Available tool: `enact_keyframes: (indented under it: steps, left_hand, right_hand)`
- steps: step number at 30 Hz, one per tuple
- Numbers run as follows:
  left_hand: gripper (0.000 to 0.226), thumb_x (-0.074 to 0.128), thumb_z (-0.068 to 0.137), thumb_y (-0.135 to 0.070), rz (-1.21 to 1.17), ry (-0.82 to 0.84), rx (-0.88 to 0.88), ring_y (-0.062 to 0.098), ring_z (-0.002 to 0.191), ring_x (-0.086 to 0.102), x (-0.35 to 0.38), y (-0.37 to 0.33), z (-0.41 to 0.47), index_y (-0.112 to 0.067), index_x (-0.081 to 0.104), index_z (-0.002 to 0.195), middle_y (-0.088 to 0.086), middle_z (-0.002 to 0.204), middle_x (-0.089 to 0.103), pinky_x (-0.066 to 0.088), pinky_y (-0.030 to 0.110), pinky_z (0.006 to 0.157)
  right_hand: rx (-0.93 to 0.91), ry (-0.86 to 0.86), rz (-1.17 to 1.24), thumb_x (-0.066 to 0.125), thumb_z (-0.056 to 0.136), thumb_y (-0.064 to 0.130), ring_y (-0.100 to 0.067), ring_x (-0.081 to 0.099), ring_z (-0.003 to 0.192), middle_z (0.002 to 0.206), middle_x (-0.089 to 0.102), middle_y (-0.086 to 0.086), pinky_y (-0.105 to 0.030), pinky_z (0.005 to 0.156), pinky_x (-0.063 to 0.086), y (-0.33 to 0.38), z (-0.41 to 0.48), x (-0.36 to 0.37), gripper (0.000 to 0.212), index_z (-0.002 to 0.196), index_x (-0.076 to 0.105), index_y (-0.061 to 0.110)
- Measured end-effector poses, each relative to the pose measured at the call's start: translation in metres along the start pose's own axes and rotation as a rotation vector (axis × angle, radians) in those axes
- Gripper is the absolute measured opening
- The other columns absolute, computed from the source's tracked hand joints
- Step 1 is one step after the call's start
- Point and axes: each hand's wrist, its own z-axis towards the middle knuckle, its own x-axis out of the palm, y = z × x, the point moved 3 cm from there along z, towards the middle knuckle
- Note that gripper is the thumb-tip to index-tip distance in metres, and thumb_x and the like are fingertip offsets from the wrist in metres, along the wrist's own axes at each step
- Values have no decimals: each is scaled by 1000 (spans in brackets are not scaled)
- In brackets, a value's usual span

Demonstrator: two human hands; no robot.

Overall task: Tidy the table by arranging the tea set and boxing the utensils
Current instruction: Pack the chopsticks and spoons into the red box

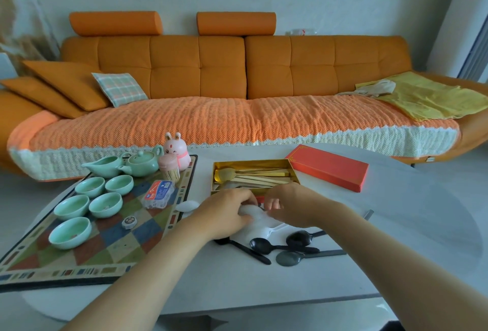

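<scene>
The left hand (226, 213) and right hand (297, 205) each clamp their grip on seemingly white plastic spoons (252, 211), at six o'clock of the open gold rectangular box (250, 164).

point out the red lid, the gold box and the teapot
red lid (327, 167): head view, middle of its top face
gold box (250, 164): head view, its far wall
teapot (142, 166): head view, its round body

bare table (396, 225) right, black spoons (280, 247) near, mat (111, 246) crowded
</scene>
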Motion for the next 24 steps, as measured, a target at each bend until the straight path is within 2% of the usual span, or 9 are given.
enact_keyframes:
  steps: [3,5,7,11,13,17,19,21,24]
  left_hand:
    - [21,63,92,-31,-219,-54,-82,8,98,58,-9,3,6,-36,60,112,-13,110,61,48,24,79]
    - [24,62,93,-27,-292,-147,-118,9,101,56,-19,9,10,-33,60,116,-12,114,60,41,16,75]
    - [23,62,94,-27,-316,-237,-151,9,101,56,-28,16,13,-32,59,117,-12,114,60,38,13,72]
    - [26,62,93,-32,-152,-335,-203,4,94,51,-33,29,15,-31,60,119,-13,111,57,31,10,68]
    - [31,63,93,-30,6,-371,-156,12,108,48,-33,35,17,-28,60,124,-9,117,53,32,16,80]
    - [39,56,97,-32,131,-292,-72,13,122,42,-28,37,18,-25,55,135,-9,132,49,30,24,91]
    - [38,52,99,-35,134,-202,-39,12,122,45,-23,37,17,-26,56,135,-10,133,49,33,25,94]
    - [37,51,98,-38,190,-140,-32,15,121,49,-20,39,15,-28,58,134,-10,132,51,38,31,99]
    - [38,52,98,-38,220,-123,-61,17,119,51,-21,43,12,-30,58,134,-9,130,53,34,38,104]
  right_hand:
    - [19,-87,182,60,93,24,-7,61,86,91,62,16,-23,76,52,-2,7,-5,12,100,68,28]
    - [41,-170,257,57,95,19,-4,58,83,90,59,18,-16,70,46,-3,13,-11,17,104,69,27]
    - [70,-261,284,52,97,16,-3,57,79,92,58,20,-18,69,46,-3,18,-17,22,106,69,27]
    - [123,-354,300,46,99,8,0,51,68,95,58,15,-12,62,40,-2,31,-17,29,107,71,22]
    - [151,-357,287,44,99,7,0,51,67,101,62,9,-14,60,40,-3,38,-13,32,109,71,20]
    - [177,-285,255,42,96,3,-14,61,89,116,67,2,-21,73,49,-4,49,-4,38,109,72,22]
    - [166,-239,258,41,93,2,-15,62,85,111,66,4,-23,67,50,0,52,-1,41,107,73,25]
    - [150,-206,264,43,92,7,-17,64,76,103,65,7,-32,63,56,3,54,0,40,104,74,28]
    - [101,-162,237,44,91,14,-17,64,84,106,65,8,-40,75,58,8,55,0,37,105,74,30]
